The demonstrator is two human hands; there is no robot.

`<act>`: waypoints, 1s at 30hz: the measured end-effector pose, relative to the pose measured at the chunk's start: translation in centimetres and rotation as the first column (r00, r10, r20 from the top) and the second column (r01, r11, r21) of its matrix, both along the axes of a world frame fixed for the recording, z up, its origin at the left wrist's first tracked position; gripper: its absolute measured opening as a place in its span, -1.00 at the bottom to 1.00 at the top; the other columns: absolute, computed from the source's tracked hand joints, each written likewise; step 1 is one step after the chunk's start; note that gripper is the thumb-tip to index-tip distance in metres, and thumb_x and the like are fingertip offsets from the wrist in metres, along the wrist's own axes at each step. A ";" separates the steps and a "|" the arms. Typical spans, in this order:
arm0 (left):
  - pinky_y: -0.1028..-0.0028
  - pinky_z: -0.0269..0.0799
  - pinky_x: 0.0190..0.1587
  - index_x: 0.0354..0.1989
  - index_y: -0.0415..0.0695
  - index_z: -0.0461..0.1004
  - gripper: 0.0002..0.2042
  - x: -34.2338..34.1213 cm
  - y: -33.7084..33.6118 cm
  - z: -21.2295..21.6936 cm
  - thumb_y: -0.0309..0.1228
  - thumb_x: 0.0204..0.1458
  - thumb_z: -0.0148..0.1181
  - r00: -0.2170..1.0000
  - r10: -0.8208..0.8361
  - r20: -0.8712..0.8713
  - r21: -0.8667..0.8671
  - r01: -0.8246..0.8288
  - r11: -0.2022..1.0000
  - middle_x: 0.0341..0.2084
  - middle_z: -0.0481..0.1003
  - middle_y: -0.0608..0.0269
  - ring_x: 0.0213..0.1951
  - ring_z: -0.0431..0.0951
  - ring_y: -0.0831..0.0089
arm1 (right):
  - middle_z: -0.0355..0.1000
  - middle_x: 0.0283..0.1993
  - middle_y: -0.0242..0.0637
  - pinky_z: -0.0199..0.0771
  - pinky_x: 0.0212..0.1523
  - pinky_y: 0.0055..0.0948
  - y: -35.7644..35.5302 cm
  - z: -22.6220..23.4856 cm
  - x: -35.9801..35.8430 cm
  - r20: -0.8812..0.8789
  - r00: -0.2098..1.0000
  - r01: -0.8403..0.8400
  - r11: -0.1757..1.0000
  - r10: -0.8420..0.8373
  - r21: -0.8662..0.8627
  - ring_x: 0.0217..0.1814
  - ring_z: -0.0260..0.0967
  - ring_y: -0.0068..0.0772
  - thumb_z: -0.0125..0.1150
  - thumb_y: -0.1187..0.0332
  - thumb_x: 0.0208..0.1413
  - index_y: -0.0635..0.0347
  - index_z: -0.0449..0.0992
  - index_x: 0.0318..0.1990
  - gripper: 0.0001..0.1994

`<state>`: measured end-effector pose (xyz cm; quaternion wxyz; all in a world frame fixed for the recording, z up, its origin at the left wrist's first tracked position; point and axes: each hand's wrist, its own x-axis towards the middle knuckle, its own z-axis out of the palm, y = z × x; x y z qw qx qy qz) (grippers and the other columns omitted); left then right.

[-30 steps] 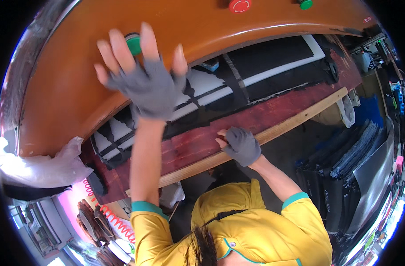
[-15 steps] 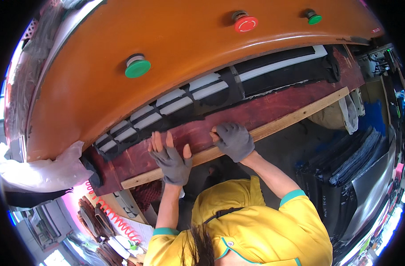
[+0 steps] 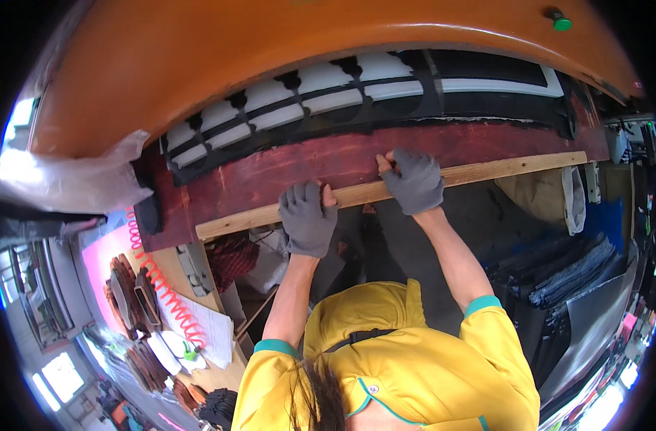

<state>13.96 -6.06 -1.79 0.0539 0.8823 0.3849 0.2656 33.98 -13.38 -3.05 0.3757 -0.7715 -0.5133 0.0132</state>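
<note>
A: In the head view, what surface is in front of the person?
B: A scuffed dark-red board (image 3: 263,176), with a wooden strip (image 3: 515,167) running along its near edge. On the far part lies a black sheet (image 3: 486,105) with white rectangular pieces (image 3: 335,100) in rows. An orange machine housing (image 3: 270,36) curves over them, a green push button (image 3: 562,24) at its upper right.

A: And the grip?
B: The left hand (image 3: 308,221), in a grey fingerless glove, lies over the strip with bent fingers. The right hand (image 3: 416,184), gloved alike, is further along it, fingertips curled above the board. Whether either one clasps the wood, I cannot tell; the undersides are hidden.

A: The room?
B: Dark floor (image 3: 479,215) below, a stack of black sheets (image 3: 551,287) at the right, a beige sack (image 3: 536,194) just beyond the strip. At the left, clear plastic film (image 3: 91,172), a red coiled hose (image 3: 159,284) and brown flat pieces (image 3: 119,294).

A: Labels, any writing?
B: A white paper (image 3: 211,330) beside the hose carries faint marks, too small to read. Pale flecks on the black stack are equally unclear.
</note>
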 end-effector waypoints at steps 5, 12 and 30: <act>0.15 0.33 -0.20 -0.28 -0.15 0.43 -0.85 -1.8 -1.2 0.7 -0.39 0.04 0.23 0.996 -0.050 0.073 -0.092 0.057 0.994 -0.40 0.43 0.09 -0.29 0.43 0.05 | 0.34 -0.63 -0.33 0.33 -0.47 -0.18 -1.6 0.4 -1.5 0.076 0.997 0.010 0.999 -0.014 0.053 -0.53 0.36 -0.16 0.39 0.29 -0.01 0.07 0.45 -0.52 -0.79; 0.18 0.33 -0.16 -0.30 -0.15 0.46 -0.81 -4.5 -6.6 0.8 -0.31 0.01 0.22 0.996 -0.093 0.001 -0.145 0.092 0.985 -0.42 0.41 0.11 -0.32 0.43 0.10 | 0.29 -0.63 -0.37 0.32 -0.45 -0.17 -7.3 0.3 -4.2 0.094 0.994 0.053 0.998 -0.051 -0.018 -0.51 0.33 -0.17 0.40 0.29 -0.02 0.04 0.41 -0.51 -0.78; 0.09 0.29 0.16 0.02 -0.17 0.42 -0.60 -5.2 -12.3 1.7 -0.34 -0.03 0.18 0.852 -0.391 -0.348 -0.043 0.403 0.914 -0.04 0.43 0.10 0.05 0.41 0.16 | 0.20 0.29 -0.05 0.30 0.17 -0.04 -6.4 6.9 3.4 0.190 0.982 -0.035 0.994 0.014 0.106 0.25 0.17 0.12 0.52 0.01 -0.21 0.05 0.37 0.21 -0.22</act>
